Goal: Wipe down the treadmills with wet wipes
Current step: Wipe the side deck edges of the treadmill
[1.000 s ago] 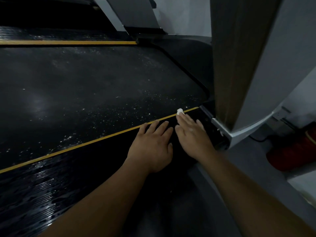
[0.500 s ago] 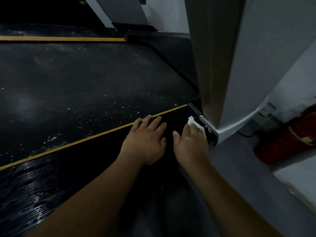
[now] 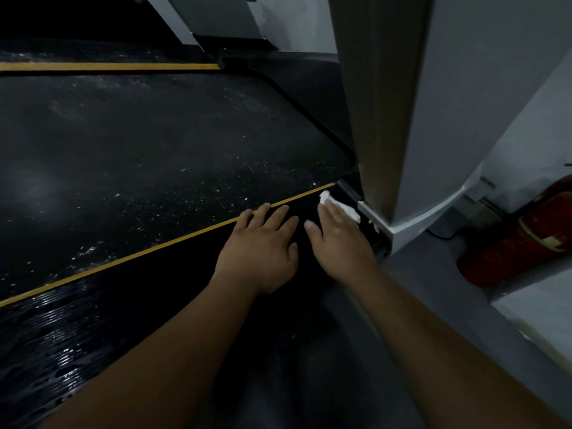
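The treadmill's black belt (image 3: 148, 156) fills the left, speckled with pale dust. A black side rail (image 3: 173, 274) edged by a yellow stripe runs along its near side. My left hand (image 3: 263, 246) lies flat on that rail with straight fingers. Beside it my right hand (image 3: 340, 239) presses a white wet wipe (image 3: 348, 210) onto the rail's end, at the foot of the grey upright post (image 3: 433, 103). Most of the wipe is hidden under my fingers.
A red fire extinguisher (image 3: 520, 243) lies on the grey floor (image 3: 433, 298) to the right of the post. A second yellow-striped rail (image 3: 108, 67) and another grey upright (image 3: 216, 17) stand at the far side of the belt.
My right hand slid the wipe from the yellow stripe toward the post's base, and more of the wipe now shows beyond the fingers. My left hand stayed flat on the rail.
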Tool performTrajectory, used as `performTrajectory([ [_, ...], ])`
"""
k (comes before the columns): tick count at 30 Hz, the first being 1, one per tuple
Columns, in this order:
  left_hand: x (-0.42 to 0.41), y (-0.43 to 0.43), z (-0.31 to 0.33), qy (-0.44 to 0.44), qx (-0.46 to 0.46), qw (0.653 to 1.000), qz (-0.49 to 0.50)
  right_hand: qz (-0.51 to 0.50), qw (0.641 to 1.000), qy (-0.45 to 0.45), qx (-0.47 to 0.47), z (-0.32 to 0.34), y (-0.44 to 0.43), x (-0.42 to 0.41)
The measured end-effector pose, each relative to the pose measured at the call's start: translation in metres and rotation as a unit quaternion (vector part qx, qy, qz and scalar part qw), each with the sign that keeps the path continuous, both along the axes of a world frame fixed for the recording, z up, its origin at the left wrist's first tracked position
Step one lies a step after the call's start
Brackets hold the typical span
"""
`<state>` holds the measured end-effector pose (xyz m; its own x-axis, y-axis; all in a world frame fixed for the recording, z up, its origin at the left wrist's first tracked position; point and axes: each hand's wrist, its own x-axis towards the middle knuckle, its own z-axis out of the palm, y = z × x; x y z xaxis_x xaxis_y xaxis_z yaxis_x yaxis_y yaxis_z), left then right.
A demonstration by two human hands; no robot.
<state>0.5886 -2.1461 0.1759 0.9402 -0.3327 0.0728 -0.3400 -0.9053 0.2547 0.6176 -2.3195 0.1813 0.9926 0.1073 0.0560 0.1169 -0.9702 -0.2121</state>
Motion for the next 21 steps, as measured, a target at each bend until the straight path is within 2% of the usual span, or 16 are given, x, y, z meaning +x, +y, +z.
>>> performTrajectory([
  [3,-0.001,0.0,0.001,0.002,0.002,1.0,0.001,-0.058,0.997,0.021,0.035,0.006,0.014,0.04],
  [5,0.0,0.001,0.001,0.001,-0.002,1.0,-0.001,-0.013,0.998,0.018,0.052,0.009,0.025,0.041],
  [9,0.0,0.0,0.002,0.006,-0.006,1.0,-0.004,0.101,0.986,-0.015,0.132,0.004,0.007,-0.021],
  [11,0.001,0.0,0.002,0.007,-0.007,1.0,0.001,0.106,0.981,-0.059,0.154,0.0,-0.015,-0.033],
  [13,0.0,0.0,0.002,0.009,-0.006,1.0,0.002,0.066,0.979,-0.084,0.175,0.003,-0.023,-0.03],
  [15,-0.001,0.001,0.002,0.011,-0.006,1.0,0.003,0.033,0.982,-0.111,0.148,0.005,-0.019,-0.023],
  [17,-0.004,0.002,0.001,0.008,-0.006,1.0,0.005,0.012,0.988,-0.131,0.079,-0.004,-0.015,-0.012],
  [19,-0.005,0.001,0.0,0.002,-0.007,1.0,0.006,-0.048,0.994,-0.091,0.037,-0.006,-0.009,-0.003],
  [21,-0.005,0.0,0.001,-0.003,-0.006,1.0,0.007,-0.055,0.996,-0.052,0.038,-0.003,0.005,-0.006],
])
